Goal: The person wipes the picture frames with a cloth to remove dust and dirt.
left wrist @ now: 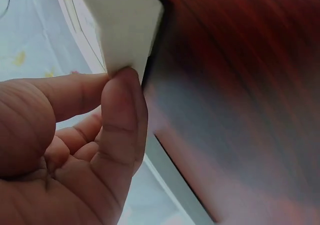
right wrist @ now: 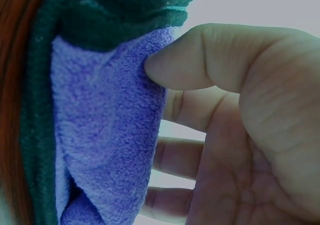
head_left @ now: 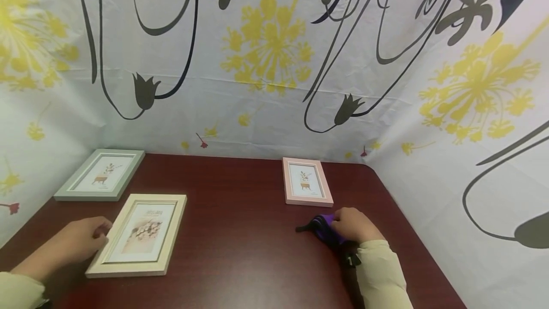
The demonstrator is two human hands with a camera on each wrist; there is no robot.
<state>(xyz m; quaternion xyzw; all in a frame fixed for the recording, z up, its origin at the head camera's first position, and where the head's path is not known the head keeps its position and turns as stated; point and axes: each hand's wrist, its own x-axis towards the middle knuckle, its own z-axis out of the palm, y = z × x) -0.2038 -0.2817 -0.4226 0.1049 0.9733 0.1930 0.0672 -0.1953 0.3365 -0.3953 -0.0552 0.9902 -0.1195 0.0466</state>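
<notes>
A cream picture frame (head_left: 175, 232) with a blossom print lies at the left front of the table. At its left edge is my left hand (head_left: 81, 237), and the left wrist view shows thumb and fingertip pinching a corner of the pale frame (left wrist: 127, 27). On the right, my right hand (head_left: 356, 224) grips a purple cloth (head_left: 327, 221) with dark edging, bunched on the table. Close up in the right wrist view, the cloth (right wrist: 107, 115) looks fluffy, with the thumb on its near face and the other fingers behind it.
A grey-green picture frame (head_left: 128, 171) lies at the back left, beyond the cream one. A pink picture frame (head_left: 288, 182) lies at the back right, just past my right hand. Patterned fabric (head_left: 240, 123) hangs behind and beside the dark red table (head_left: 240, 232).
</notes>
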